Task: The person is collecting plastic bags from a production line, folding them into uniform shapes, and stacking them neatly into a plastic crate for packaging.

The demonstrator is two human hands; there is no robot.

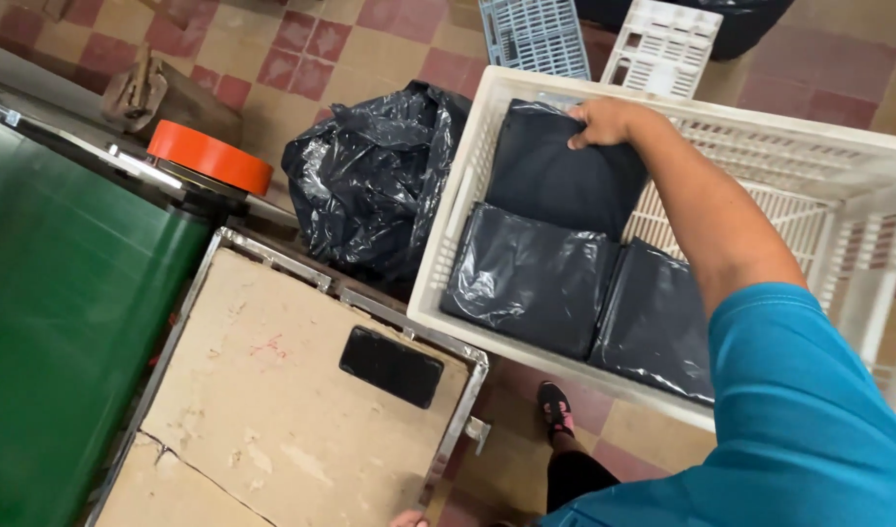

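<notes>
My right hand reaches into a large white plastic crate and grips the top edge of a flat dark package leaning against the crate's far wall. Two more flat dark packages wrapped in shiny film lie on the crate's bottom, one on the left and one on the right. A sliver of my left hand shows at the bottom edge by the beige table; what it holds is hidden.
A beige worn tabletop with a metal frame carries a black phone-like slab. A green conveyor belt runs at left beside an orange roll. A stuffed black bag sits on tiled floor. Two crates stand behind.
</notes>
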